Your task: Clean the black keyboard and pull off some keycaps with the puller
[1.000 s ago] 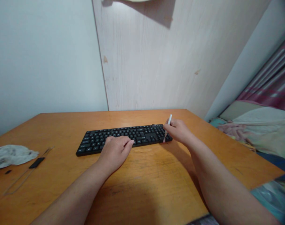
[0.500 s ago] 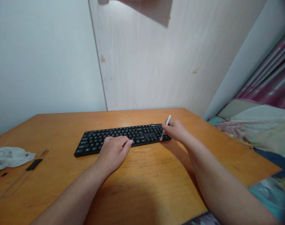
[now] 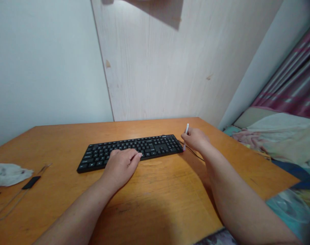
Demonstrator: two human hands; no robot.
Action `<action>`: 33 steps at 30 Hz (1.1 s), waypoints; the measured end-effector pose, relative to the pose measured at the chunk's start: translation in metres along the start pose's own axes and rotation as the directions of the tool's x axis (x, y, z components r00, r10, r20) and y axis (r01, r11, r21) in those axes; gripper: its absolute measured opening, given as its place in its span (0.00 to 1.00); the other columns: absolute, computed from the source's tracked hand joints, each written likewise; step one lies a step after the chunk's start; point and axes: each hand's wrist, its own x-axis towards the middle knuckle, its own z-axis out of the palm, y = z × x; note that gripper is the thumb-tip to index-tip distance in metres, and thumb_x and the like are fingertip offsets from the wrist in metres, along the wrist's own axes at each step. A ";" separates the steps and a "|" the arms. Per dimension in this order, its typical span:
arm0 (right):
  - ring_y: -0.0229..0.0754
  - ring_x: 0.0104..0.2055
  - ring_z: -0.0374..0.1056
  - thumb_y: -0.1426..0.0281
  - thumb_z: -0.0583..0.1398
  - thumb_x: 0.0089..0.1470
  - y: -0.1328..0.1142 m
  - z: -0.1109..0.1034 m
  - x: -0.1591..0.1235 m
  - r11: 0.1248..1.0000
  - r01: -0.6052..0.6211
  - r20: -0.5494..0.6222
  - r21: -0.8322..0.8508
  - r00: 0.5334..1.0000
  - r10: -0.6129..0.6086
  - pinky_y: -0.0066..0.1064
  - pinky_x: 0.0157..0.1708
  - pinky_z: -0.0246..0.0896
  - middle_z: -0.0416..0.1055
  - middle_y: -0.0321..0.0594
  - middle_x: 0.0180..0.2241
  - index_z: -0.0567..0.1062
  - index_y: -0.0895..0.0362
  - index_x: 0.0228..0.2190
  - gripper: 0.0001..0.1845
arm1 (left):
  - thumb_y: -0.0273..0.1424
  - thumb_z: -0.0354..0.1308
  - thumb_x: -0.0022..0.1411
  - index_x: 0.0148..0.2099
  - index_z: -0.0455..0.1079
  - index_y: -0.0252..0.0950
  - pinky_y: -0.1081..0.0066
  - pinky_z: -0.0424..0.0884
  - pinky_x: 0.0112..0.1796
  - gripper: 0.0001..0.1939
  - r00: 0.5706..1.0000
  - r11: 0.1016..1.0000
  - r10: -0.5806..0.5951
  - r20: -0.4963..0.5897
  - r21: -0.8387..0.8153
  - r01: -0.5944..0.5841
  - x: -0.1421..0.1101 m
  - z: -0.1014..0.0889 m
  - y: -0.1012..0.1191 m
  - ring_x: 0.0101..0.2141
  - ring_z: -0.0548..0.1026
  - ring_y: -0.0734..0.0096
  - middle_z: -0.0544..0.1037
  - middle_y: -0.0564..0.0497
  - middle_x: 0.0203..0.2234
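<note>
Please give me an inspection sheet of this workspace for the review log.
surface: orange wooden desk, worn near the front.
job's things: black keyboard; white pen.
clutter: grey cloth, black strip, thin loop of cord, all at the left.
grips: left hand open on the keys; right hand shut on the pen.
cables: thin black cable runs from the keyboard's right end toward the right forearm.
surroundings: white wall, pale wood panel, patterned bedding.

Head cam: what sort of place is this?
Probably a bedroom at home: a black computer keyboard sits on an orange wooden desk, right beside crumpled patterned bedding.
</note>
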 end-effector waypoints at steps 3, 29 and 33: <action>0.46 0.28 0.67 0.65 0.58 0.51 0.003 -0.004 0.000 0.998 -0.064 -0.109 -0.007 0.992 0.063 0.32 0.25 0.49 0.71 0.47 0.23 0.73 0.57 0.23 0.10 | 0.39 0.45 0.71 0.28 0.65 0.38 0.68 0.57 0.35 0.20 1.000 1.000 0.001 0.005 -0.008 -0.001 0.000 0.000 0.001 0.28 0.72 0.68 0.76 0.53 0.25; 0.33 0.20 0.60 0.51 0.64 0.52 -0.083 0.021 -0.068 0.303 -0.145 0.269 0.942 0.866 -0.421 0.25 0.22 0.55 0.69 0.33 0.20 0.71 0.56 0.27 0.20 | 0.41 0.42 0.71 0.34 0.69 0.37 0.70 0.68 0.34 0.20 0.972 0.812 0.044 0.230 -0.575 0.100 -0.002 0.006 0.035 0.31 0.73 0.69 0.75 0.51 0.28; 0.32 0.19 0.59 0.53 0.64 0.51 -0.083 0.023 -0.065 0.229 -0.224 0.297 0.947 0.880 -0.370 0.25 0.20 0.52 0.69 0.33 0.19 0.71 0.57 0.25 0.19 | 0.45 0.40 0.71 0.33 0.66 0.37 0.72 0.65 0.28 0.22 0.965 0.780 0.001 0.263 -0.604 0.163 -0.002 0.006 0.030 0.25 0.69 0.71 0.70 0.54 0.22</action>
